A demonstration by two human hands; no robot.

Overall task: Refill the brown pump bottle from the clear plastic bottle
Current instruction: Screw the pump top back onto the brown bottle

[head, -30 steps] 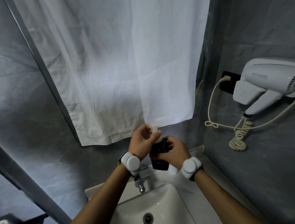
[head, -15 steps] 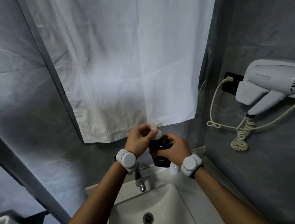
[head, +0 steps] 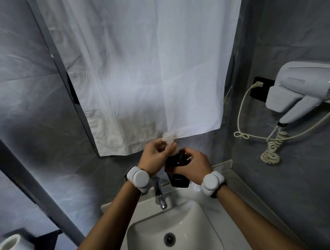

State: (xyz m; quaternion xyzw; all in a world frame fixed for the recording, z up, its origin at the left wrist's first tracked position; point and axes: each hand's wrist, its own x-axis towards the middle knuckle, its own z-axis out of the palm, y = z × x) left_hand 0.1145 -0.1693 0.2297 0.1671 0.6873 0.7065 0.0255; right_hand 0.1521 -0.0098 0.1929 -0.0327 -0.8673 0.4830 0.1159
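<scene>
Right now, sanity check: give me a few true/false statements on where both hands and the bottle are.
1. The right hand holds the body of the brown pump bottle. True.
2. The left hand rests on the faucet. False: its fingers grip the pump head at the top of the bottle, and nothing touches the faucet below.
3. The bottle stands in the sink. False: it is held in the air, above and behind the basin.
4. A hair dryer hangs on the wall to the right. True.
</scene>
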